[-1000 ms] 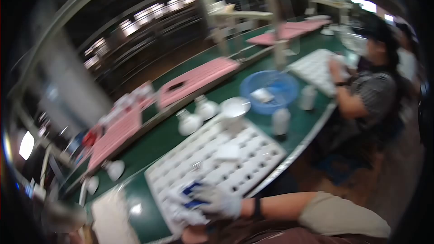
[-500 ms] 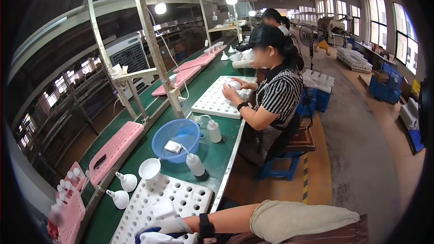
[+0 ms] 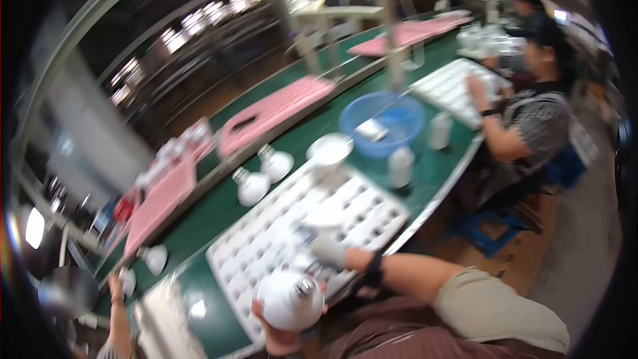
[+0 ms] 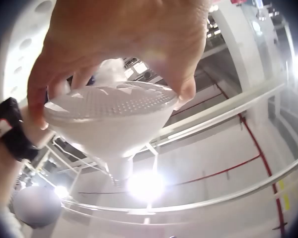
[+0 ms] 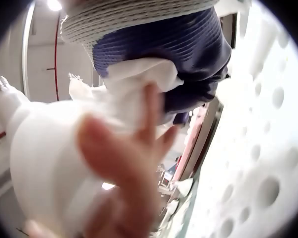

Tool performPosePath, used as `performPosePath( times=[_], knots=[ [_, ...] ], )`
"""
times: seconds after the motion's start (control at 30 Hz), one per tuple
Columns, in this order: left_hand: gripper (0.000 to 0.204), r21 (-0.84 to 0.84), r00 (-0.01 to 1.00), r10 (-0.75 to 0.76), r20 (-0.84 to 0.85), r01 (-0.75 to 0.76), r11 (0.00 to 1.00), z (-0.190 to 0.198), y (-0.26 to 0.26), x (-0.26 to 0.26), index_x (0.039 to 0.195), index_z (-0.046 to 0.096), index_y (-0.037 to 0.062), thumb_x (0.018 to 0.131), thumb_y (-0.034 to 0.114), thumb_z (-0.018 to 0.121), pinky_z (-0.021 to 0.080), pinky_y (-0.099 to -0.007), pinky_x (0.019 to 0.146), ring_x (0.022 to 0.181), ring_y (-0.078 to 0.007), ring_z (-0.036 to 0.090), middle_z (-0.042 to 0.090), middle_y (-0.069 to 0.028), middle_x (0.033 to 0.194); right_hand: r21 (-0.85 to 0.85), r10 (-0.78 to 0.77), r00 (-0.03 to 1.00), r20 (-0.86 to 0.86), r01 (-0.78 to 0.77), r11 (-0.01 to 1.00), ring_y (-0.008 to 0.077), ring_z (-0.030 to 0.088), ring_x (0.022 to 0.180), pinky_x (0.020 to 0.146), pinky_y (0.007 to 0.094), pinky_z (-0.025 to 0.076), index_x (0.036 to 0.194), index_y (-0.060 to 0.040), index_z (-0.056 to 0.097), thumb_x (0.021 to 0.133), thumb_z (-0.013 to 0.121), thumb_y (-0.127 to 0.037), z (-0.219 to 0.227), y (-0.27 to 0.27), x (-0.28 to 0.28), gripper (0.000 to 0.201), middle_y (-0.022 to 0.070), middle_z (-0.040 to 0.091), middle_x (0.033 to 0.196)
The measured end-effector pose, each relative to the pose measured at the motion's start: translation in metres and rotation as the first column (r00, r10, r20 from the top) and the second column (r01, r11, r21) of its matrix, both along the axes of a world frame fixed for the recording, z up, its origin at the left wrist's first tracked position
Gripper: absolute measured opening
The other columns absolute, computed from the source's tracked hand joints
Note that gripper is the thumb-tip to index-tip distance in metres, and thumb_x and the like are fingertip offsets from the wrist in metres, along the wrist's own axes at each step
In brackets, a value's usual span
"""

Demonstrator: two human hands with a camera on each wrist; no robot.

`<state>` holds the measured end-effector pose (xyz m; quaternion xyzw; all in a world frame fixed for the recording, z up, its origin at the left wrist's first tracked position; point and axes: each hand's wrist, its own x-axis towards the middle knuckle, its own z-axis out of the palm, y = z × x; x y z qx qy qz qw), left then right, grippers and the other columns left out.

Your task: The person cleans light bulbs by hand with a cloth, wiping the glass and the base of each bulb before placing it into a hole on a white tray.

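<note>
My bare left hand (image 4: 124,34) grips a white reflector light bulb (image 4: 109,109) by the rim of its dimpled lens, thumb on one side and fingers on the other. In the head view that bulb (image 3: 286,302) is low in front of me, its screw base toward the upper right. My right hand (image 5: 164,54), in a pale knit glove with dark blue coating, holds a bunched white cloth (image 5: 144,74) beside the bulb. Head view puts this gloved hand (image 3: 327,251) over a white holed foam tray (image 3: 232,252), blurred by motion.
Two bulbs (image 3: 252,186) lie behind the tray, near a white funnel-like bowl (image 3: 330,151). A blue basket (image 3: 355,126) and white squeeze bottles (image 3: 401,167) stand farther right. Another person (image 3: 531,113) works at the right; at far left another hand (image 3: 116,289) touches a bulb.
My view swung right toward the other worker, then back left. The bulb in my left hand now shows in front of me, and another person's arm has appeared at far left.
</note>
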<state>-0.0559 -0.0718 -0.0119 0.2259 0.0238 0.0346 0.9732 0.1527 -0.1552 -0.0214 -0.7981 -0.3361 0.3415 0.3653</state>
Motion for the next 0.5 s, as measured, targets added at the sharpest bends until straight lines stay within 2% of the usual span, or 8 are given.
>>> performPosePath(
  times=[0.03,0.1,0.17,0.2,0.23,0.3,0.43,0.5],
  knots=[
    [0.095,-0.209,0.993,0.062,0.099,-0.040,0.977,0.006,0.001,0.014,0.145,0.032,0.0138,0.076,0.077,0.047,0.043,-0.0749,0.079,0.125,-0.0565,0.035,0.034,-0.0188,0.147,0.603,-0.220,0.896,-0.387,0.426,0.674,0.0234,0.062,0.086,0.076,0.0310,0.050,0.117,-0.0013,0.057,0.079,0.060,-0.005,-0.051,0.007,-0.003,0.038,0.0116,0.060,0.109],
    [0.086,0.174,0.985,0.163,0.051,-0.169,0.970,0.020,0.009,0.013,0.146,0.031,0.0151,0.083,0.071,0.046,0.045,-0.0690,0.086,0.127,-0.0495,0.038,0.036,-0.0199,0.145,0.672,0.425,0.570,-0.703,0.335,0.661,0.0234,0.062,0.090,0.080,0.0293,0.049,0.116,-0.0011,0.057,0.079,0.061,-0.006,-0.019,-0.001,-0.004,0.038,0.0103,0.061,0.105],
    [0.074,-0.498,0.949,0.289,-0.130,-0.314,0.808,-0.019,0.018,0.015,0.148,0.028,0.0136,0.093,0.061,0.039,0.047,-0.0577,0.093,0.125,-0.0396,0.045,0.036,-0.0196,0.145,0.806,0.346,0.904,-0.253,-0.001,0.592,0.0132,0.059,0.097,0.078,0.0237,0.052,0.131,-0.0101,0.050,0.092,0.060,-0.018,-0.111,0.041,-0.006,0.041,0.0073,0.059,0.118],
    [0.074,-0.498,0.945,0.301,-0.132,-0.326,0.804,-0.012,0.014,0.019,0.148,0.028,0.0136,0.093,0.061,0.039,0.047,-0.0577,0.093,0.125,-0.0396,0.045,0.036,-0.0196,0.145,0.687,0.290,0.725,-0.625,0.334,0.645,0.0137,0.057,0.103,0.085,0.0258,0.050,0.127,-0.0077,0.052,0.094,0.054,-0.014,-0.077,0.024,-0.020,0.034,0.0070,0.059,0.118],
    [0.069,-0.076,0.930,0.330,-0.164,-0.345,0.935,0.000,0.012,0.028,0.149,0.026,0.0117,0.097,0.056,0.035,0.046,-0.0520,0.096,0.124,-0.0354,0.046,0.036,-0.0185,0.145,0.442,0.209,0.420,-0.883,0.596,0.671,0.0142,0.054,0.109,0.093,0.0279,0.047,0.122,-0.0054,0.055,0.096,0.048,-0.010,-0.039,0.007,-0.028,0.028,0.0066,0.058,0.117],
    [0.064,0.358,0.913,0.368,-0.174,-0.289,0.888,0.002,0.014,0.035,0.150,0.024,0.0097,0.101,0.050,0.031,0.046,-0.0463,0.098,0.124,-0.0312,0.048,0.036,-0.0175,0.146,0.445,0.055,0.581,-0.812,0.556,0.702,0.0096,0.059,0.098,0.082,0.0271,0.051,0.120,-0.0069,0.056,0.092,0.058,-0.016,-0.030,0.011,-0.016,0.030,0.0024,0.060,0.119],
    [0.070,0.822,0.810,0.582,-0.078,-0.278,0.497,-0.018,0.014,0.021,0.148,0.023,-0.0002,0.099,0.045,0.043,0.035,-0.0427,0.107,0.134,-0.0329,0.037,0.029,-0.0207,0.149,0.659,0.133,0.718,-0.683,0.526,0.538,0.0186,0.063,0.097,0.083,0.0329,0.049,0.113,-0.0048,0.059,0.090,0.058,-0.021,-0.033,0.027,-0.023,0.028,0.0078,0.064,0.114],
    [0.077,0.904,0.794,0.443,0.417,-0.314,-0.289,-0.029,0.012,0.021,0.148,0.025,-0.0002,0.096,0.054,0.043,0.031,-0.0451,0.109,0.138,-0.0371,0.029,0.022,-0.0252,0.151,0.553,-0.123,0.992,0.040,0.080,0.829,0.0293,0.062,0.101,0.088,0.0373,0.047,0.117,-0.0036,0.057,0.089,0.059,-0.025,-0.012,0.023,-0.027,0.036,0.0142,0.063,0.115]
  ],
)
